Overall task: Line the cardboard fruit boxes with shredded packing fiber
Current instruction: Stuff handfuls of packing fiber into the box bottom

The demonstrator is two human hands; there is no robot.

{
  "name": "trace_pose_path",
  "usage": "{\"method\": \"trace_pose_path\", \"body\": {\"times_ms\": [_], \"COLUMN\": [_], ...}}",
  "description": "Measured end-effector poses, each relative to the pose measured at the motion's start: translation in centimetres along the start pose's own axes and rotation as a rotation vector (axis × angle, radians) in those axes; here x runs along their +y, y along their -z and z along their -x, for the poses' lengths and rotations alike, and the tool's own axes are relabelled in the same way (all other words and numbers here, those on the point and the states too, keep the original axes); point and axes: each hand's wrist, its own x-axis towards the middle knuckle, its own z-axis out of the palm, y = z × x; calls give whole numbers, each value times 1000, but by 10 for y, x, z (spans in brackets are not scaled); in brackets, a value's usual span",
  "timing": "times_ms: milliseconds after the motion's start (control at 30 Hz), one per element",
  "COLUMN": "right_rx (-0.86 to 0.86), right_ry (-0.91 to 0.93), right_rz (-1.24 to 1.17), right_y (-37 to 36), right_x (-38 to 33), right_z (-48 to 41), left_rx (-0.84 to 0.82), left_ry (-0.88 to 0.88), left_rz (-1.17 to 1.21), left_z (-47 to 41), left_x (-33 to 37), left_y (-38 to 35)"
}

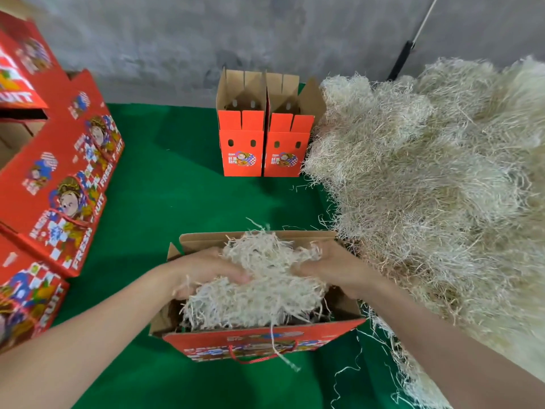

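We hold a wad of fiber (pixel 265 278) in both hands, over the open box (pixel 265 340).

Our left hand (pixel 206 270) and right hand (pixel 327 270) each curl into the wad from their own side and grip it; the right fingertips are buried in strands. The box sits near us on the green surface (pixel 177 187), directly below the hands, its long axis running left to right. Strands trail over its near wall. Both hands are equally near, so we judge the next move goes down, then outward along that axis. The loose pile (pixel 427 172) lies right, closer to the right hand.
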Motion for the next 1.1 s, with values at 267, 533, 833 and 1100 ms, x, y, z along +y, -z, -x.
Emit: {"method": "trace_pose_path", "body": {"times_ms": [267,533,833,1100], "right_rx": [-79,-8,-59,-324], "right_ry": [-30,-3,89,60], "right_rz": [39,543,409,639], "right_y": [-9,11,37,-17], "right_x": [-1,22,8,21], "right_z": [-8,-9,11,-16], "left_rx": [-19,113,205,167], "left_ry": [3,81,77,92], "left_rz": [-40,-91,-165,-199], "left_z": [6,-11,-1,-9], "left_x": [7,-3,-11,5], "left_y": [-6,5,19,3]}}
